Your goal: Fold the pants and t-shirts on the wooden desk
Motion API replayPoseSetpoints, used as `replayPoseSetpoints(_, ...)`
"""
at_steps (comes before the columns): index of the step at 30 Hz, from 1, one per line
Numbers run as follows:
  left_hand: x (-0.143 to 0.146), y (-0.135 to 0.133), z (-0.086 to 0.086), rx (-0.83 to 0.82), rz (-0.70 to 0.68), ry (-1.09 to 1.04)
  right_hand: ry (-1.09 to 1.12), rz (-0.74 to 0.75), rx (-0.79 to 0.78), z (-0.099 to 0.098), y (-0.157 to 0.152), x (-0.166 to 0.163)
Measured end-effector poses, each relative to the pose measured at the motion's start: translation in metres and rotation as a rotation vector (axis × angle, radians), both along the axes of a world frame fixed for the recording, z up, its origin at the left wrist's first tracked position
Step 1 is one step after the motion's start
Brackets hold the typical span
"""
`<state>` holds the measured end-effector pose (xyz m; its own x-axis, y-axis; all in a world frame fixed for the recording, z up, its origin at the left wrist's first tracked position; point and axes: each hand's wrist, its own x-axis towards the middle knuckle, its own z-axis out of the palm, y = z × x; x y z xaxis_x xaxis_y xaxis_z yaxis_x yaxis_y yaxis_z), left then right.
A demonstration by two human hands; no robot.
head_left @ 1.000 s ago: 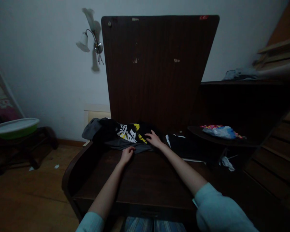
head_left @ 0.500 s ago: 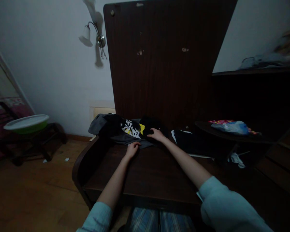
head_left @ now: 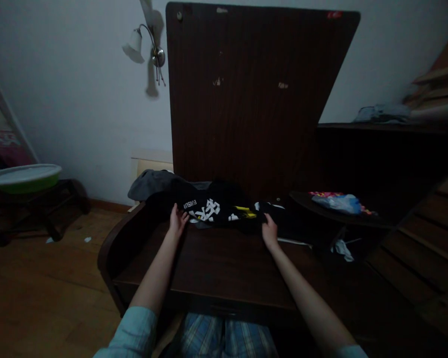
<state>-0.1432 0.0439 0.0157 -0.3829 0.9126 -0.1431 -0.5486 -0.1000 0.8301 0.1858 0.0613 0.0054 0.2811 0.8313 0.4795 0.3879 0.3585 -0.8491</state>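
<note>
A black printed shirt (head_left: 224, 209) with white lettering and a yellow patch lies bunched along the back of a dark wooden desk (head_left: 216, 263). My left hand (head_left: 177, 221) is at the shirt's left front edge, thumb raised and fingers closed on the cloth. At the right end of the print, my right hand (head_left: 270, 231) grips the black fabric in a closed hold. The cloth stretches between both hands. Behind and to the left is a heap of grey cloth (head_left: 149, 185), partly covered by the shirt.
An upright dark panel (head_left: 242, 99) stands behind the desk. To the right, a curved shelf (head_left: 302, 199) holds a plastic packet (head_left: 338, 203). More dark cloth (head_left: 294, 223) with white parts lies beside my right hand. A green basin (head_left: 26, 184) rests on a stool at the left.
My hands have moved apart, left hand leftward and right hand rightward. The shirt's print is now spread wider between them, and the right hand has closed on the fabric. The view has shifted slightly.
</note>
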Motion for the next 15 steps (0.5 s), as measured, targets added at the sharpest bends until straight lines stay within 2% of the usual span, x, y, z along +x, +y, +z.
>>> replayPoseSetpoints(4, 0.001, -0.006, 0.007, 0.06, -0.009, -0.151, 0.388, -0.038, -0.028, -0.02, 0.004, -0.003)
replayPoseSetpoints(8, 0.006, -0.012, 0.015, 0.096, -0.086, -0.217, 0.513, 0.052, -0.073, -0.019, -0.002, -0.014)
replayPoseSetpoints(12, 0.016, -0.021, 0.021, 0.216, -0.335, -0.184, 0.507, 0.192, -0.231, -0.015, -0.014, -0.018)
replayPoseSetpoints(15, 0.025, -0.029, 0.021, 0.214, -0.529, -0.052, 0.501, 0.264, -0.274, -0.012, -0.02, -0.02)
